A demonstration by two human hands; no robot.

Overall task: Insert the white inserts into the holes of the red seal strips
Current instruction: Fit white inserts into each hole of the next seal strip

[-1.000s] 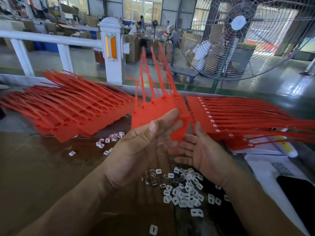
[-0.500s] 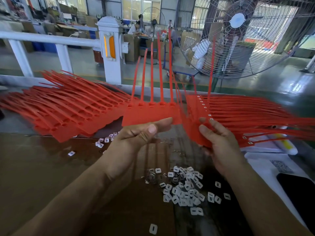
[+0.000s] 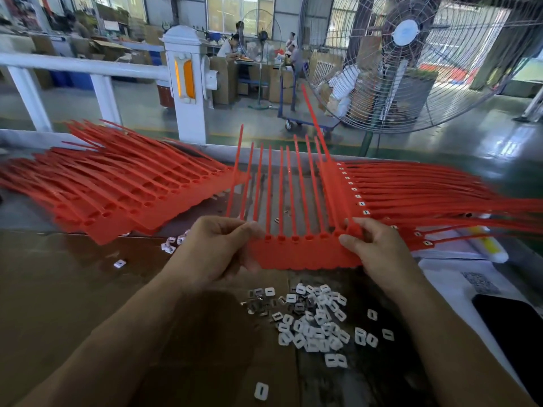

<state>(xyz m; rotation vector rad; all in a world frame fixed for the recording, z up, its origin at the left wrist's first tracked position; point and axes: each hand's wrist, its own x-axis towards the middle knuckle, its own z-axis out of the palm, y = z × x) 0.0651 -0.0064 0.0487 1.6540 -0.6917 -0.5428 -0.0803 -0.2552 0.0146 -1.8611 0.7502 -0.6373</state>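
Brown worktable carried everything. At its far left lay a large fanned stack of empty red seal strips, holes open. At far right lay a second stack, white pieces visible in its holes, so judged already filled.

Between the stacks, a joined sheet of red seal strips was held just above the table, tails pointing away from the person and rising. Its row of holes faced up and looked empty; none filled yet on this sheet.

Left hand gripped the sheet's left end, thumb on top, fingers curled beneath. Right hand pinched the right end, thumb and forefinger closed on the strip. Both hands occupied; neither held an insert.

Pile of white inserts lay on the table directly below the sheet, near the person. Some darker metal-looking pieces were mixed in at its left edge. A smaller scatter sat by the left stack; one stray insert lay close to the near edge.

Risks, as judged:
- Sheet set down onto the pile: inserts pushed about or trapped under it.
- Upright tails near the filled stack could snag and drag it.
- Dark pieces picked by mistake.
- Stray insert near edge could be knocked off by a forearm.
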